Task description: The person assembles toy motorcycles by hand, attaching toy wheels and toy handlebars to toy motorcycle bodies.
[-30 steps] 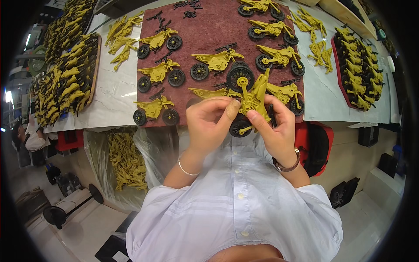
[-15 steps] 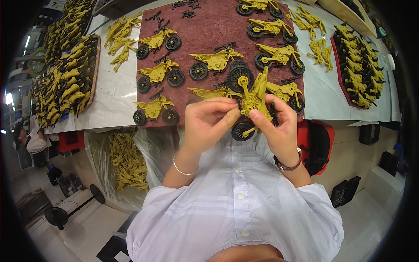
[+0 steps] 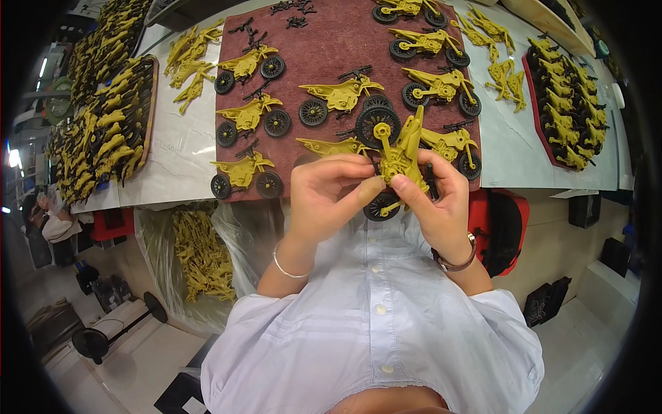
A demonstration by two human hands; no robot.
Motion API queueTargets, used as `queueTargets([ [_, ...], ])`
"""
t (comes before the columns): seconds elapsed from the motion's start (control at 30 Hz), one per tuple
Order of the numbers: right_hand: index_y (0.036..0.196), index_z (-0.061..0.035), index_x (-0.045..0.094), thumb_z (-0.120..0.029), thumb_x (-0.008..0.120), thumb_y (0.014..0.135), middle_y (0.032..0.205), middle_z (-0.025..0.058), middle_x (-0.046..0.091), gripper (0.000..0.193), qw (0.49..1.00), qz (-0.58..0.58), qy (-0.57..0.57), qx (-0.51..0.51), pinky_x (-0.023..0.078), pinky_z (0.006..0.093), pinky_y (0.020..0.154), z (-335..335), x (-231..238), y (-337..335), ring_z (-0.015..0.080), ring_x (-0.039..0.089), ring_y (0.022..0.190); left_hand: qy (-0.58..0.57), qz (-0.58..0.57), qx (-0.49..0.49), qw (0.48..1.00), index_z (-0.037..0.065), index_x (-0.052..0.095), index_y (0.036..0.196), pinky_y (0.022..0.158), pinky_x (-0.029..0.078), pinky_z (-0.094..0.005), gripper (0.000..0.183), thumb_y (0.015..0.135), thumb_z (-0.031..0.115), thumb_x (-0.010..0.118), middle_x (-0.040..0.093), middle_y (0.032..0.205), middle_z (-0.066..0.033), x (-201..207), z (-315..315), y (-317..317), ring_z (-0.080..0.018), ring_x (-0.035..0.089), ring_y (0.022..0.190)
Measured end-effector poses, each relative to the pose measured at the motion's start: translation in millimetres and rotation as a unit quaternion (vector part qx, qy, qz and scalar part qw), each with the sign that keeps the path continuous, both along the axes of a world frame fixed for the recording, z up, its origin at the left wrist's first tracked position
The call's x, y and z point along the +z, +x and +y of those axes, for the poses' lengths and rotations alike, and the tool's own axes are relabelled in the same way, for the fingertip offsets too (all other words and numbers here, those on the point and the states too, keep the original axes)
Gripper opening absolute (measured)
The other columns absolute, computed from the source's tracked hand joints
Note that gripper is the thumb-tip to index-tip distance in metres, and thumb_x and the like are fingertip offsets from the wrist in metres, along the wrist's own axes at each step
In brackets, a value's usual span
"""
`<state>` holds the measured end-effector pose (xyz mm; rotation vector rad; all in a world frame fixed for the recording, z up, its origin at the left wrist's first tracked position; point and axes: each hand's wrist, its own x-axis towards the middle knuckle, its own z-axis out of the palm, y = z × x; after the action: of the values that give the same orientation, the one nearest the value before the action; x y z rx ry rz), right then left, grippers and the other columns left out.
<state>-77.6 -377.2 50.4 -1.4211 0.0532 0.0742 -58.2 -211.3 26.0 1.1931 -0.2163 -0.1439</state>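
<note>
A yellow toy motorcycle [image 3: 407, 145] with black spoked wheels stands on end between my hands, above the mat's near edge. My right hand [image 3: 443, 203] is closed around its right side, thumb pressed on the yellow body. On the other side my left hand [image 3: 331, 193] pinches a small black part [image 3: 374, 164] against the middle of the body; the fingers mostly hide this part. Just behind lies another yellow toy motorcycle [image 3: 334, 147], partly covered by the held one. Farther back, a toy motorcycle with a rear wheel and black handlebar [image 3: 341, 96] rests on the red mat [image 3: 317, 52].
Columns of toy motorcycles [image 3: 238, 172] line both sides of the mat. Loose black handlebars [image 3: 293, 8] lie at its far edge. Yellow bodies [image 3: 193, 62] sit on the white table. Filled trays [image 3: 565, 103] flank it. Below left, a plastic bag [image 3: 238, 228] holds yellow parts.
The toy motorcycle has tipped slightly, its upper wheel shifting a little left. My left thumb has moved slightly right, farther over the body. Both hands keep their grip.
</note>
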Motion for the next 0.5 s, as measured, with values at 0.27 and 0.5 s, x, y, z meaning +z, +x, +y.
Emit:
queueTargets([
  [0.27, 0.107, 0.0049, 0.057, -0.002, 0.065, 0.083, 0.099, 0.0068, 0.062, 0.027, 0.995, -0.078, -0.06, -0.006, 0.048, 0.0227, 0.076, 0.1, -10.2, 1.2, 0.0086, 0.057, 0.089, -0.04, 0.036, 0.002, 0.999, -0.009, 0.064, 0.093, 0.081, 0.052, -0.0294, 0.017, 0.076, -0.008, 0.068, 0.062, 0.101, -0.0141, -11.4, -1.3, 1.0, -0.0172, 0.061, 0.09],
  [0.5, 0.104, 0.0052, 0.058, -0.004, 0.068, 0.081, 0.096, 0.0073, 0.064, 0.027, 0.998, -0.051, -0.008, 0.032, 0.049, 0.0246, 0.071, 0.4, -1.7, 3.5, 0.0105, 0.059, 0.087, -0.094, 0.044, -0.016, 0.994, -0.01, 0.057, 0.11, 0.087, 0.05, -0.0325, 0.032, 0.08, -0.004, 0.066, 0.06, 0.113, -0.0154, 4.7, 1.0, 10.0, -0.0183, 0.059, 0.098],
])
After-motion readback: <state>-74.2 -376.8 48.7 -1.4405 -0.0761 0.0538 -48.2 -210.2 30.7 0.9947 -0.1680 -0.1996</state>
